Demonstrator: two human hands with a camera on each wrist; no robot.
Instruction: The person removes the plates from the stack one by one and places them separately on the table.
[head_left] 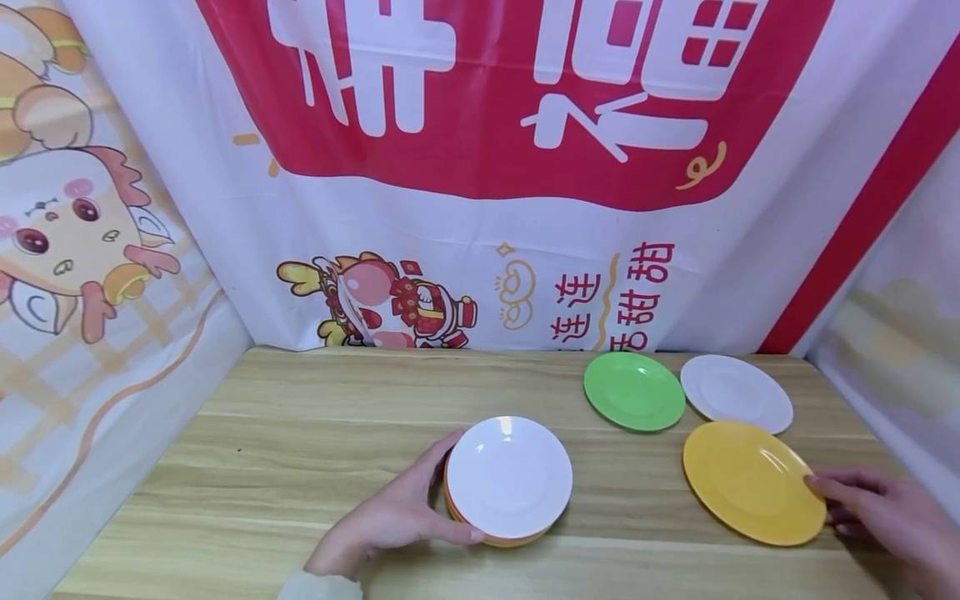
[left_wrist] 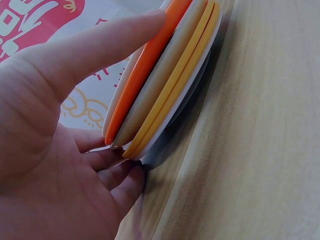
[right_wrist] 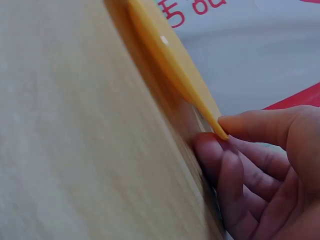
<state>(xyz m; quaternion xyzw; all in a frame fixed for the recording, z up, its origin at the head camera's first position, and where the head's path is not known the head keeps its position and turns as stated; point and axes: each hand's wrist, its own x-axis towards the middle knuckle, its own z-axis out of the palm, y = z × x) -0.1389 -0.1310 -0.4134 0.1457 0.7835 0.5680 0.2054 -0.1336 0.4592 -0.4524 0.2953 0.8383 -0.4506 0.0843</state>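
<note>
A stack of small plates with a white plate (head_left: 510, 477) on top stands at the middle front of the table. My left hand (head_left: 408, 508) holds this stack from its left side, thumb at the near rim and fingers round the far-left rim. In the left wrist view, an orange plate (left_wrist: 145, 75), a beige one (left_wrist: 159, 82) and yellow rims (left_wrist: 175, 82) show in its layers. My right hand (head_left: 873, 508) pinches the right rim of a yellow plate (head_left: 750, 482). Its thumb lies on top, the fingers below, as the right wrist view shows.
Behind the yellow plate lie a green plate (head_left: 633, 392) and a white oval-looking plate (head_left: 738, 392) near the table's back edge. A printed cloth (head_left: 480, 275) hangs behind the wooden table (head_left: 300, 433). More cloth hangs along both sides.
</note>
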